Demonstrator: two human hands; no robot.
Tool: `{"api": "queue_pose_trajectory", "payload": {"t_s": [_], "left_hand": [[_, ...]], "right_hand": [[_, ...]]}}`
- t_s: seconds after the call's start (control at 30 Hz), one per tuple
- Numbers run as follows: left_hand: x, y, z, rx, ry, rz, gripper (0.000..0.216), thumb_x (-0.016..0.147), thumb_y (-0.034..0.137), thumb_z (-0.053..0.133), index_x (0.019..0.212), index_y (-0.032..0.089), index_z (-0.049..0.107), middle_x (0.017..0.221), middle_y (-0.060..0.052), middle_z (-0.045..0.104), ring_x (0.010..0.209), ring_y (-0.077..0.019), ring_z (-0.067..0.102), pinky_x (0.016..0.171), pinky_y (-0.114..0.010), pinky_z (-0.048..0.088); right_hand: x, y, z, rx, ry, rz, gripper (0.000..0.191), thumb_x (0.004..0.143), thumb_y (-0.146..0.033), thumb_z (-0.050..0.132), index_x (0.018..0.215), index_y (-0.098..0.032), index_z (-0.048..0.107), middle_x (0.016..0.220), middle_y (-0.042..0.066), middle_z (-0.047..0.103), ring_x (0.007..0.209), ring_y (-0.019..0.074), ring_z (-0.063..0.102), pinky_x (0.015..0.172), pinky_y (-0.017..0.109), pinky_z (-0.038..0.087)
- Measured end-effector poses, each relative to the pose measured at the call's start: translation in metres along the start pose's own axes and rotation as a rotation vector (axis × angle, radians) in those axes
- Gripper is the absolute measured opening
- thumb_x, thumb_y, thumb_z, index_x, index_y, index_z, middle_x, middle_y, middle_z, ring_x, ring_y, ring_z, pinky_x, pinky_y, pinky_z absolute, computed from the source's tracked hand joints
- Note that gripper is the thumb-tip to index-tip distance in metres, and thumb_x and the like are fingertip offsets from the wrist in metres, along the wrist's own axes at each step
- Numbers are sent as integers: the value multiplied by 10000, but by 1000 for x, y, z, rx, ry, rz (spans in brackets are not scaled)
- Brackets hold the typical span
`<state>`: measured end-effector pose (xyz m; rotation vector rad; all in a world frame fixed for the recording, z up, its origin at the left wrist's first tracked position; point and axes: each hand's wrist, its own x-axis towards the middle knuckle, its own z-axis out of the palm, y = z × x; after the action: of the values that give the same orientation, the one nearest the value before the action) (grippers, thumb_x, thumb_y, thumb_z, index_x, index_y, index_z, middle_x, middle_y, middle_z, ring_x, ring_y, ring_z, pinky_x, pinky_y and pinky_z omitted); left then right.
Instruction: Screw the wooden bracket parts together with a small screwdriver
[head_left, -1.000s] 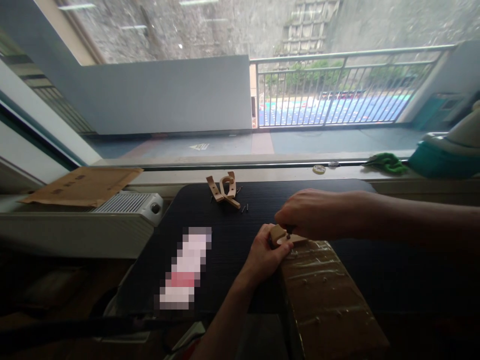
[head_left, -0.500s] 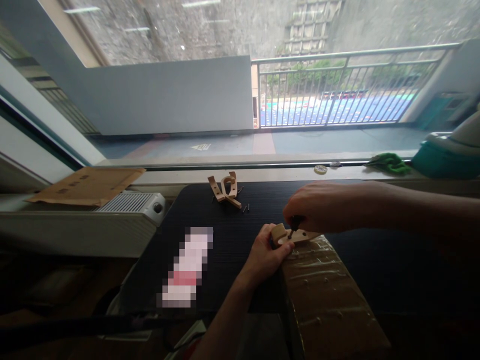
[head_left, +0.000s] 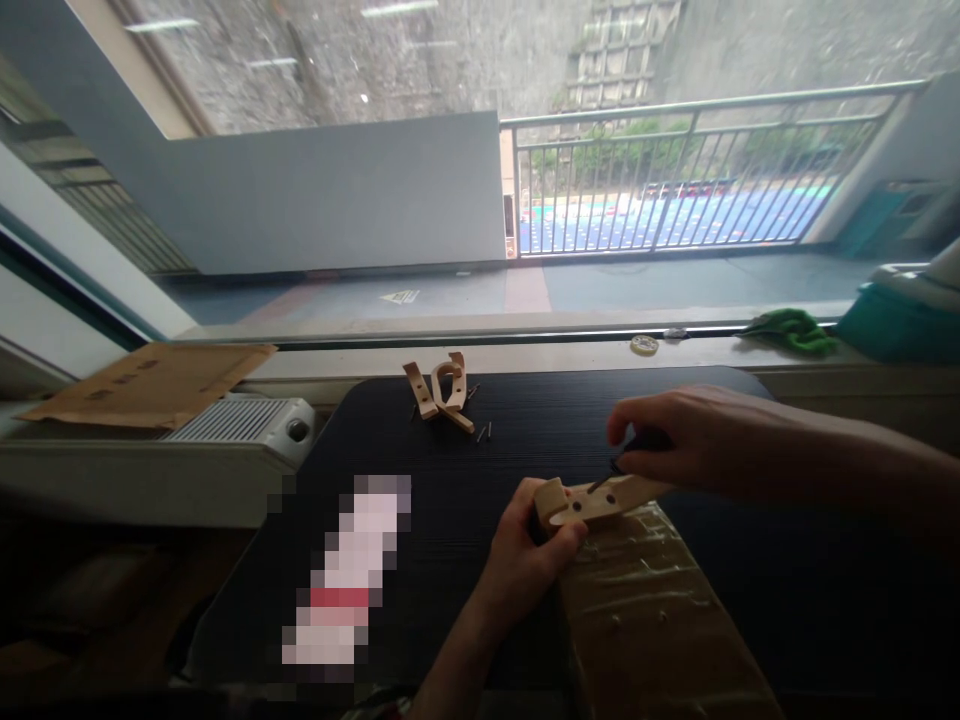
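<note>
- Right hand (head_left: 675, 440): fingers pinched together on the dark handle of a thin tool, apparently a screwdriver (head_left: 609, 477). Its tip meets a dark hole on the top face of the wooden piece (head_left: 634, 492).
- Left hand (head_left: 525, 560): closed around the rounded near end of the wooden piece, thumb on top, pressing it down.
- Wooden piece: pale and flat with at least two dark holes, lying across the far edge of the tape-wrapped cardboard box (head_left: 645, 620).
- Tape-wrapped cardboard box: several small pits or holes show in its top.
- Progress, as judged: one piece is under the tool. Whether a screw already sits in either hole is too small to tell.
- Loose wooden parts (head_left: 439, 390): a small heap beyond and left of the box, well apart from both hands and untouched.
- Loose screws (head_left: 486, 432): a few beside that heap, unused by the look of it.
- Black table (head_left: 465, 480): carries the box, the heap and the screws.
- Radiator (head_left: 225, 425): far left of the box, with a cardboard sheet (head_left: 146, 380) on top.
</note>
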<state>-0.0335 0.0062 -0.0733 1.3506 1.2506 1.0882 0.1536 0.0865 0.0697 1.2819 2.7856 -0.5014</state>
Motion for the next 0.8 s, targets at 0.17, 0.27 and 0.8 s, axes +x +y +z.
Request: {"api": "queue_pose_trajectory", "payload": {"t_s": [0.17,0.27,0.8], "left_hand": [[-2,-10,2,-21,44,110,200,748,240,601,939,194,562,993,-36,517,922,-190,508,814,-281,417],[-2,-10,2,-10,74,122,211,729,209,613,938,204,578,1058,-51,495,1020,-220,496,881,-311,404],[-1,-13,1,-11,47,124,269,707,178,633,970,217,592,1102,-72,505,1029,-259,526,872,-374,436]], "right_hand": [[-7,13,20,290,151,43,254,829,-440,509,892,-204,578,678,-10,598,569,107,498,501,218,352],[-2,3,25,254,272,2,198,854,-392,480,847,-207,551,613,-35,553,501,87,441,473,216,318],[18,-13,37,191,340,-244,100,763,-161,485,673,-190,450,526,-62,452,459,64,325,483,223,221]]}}
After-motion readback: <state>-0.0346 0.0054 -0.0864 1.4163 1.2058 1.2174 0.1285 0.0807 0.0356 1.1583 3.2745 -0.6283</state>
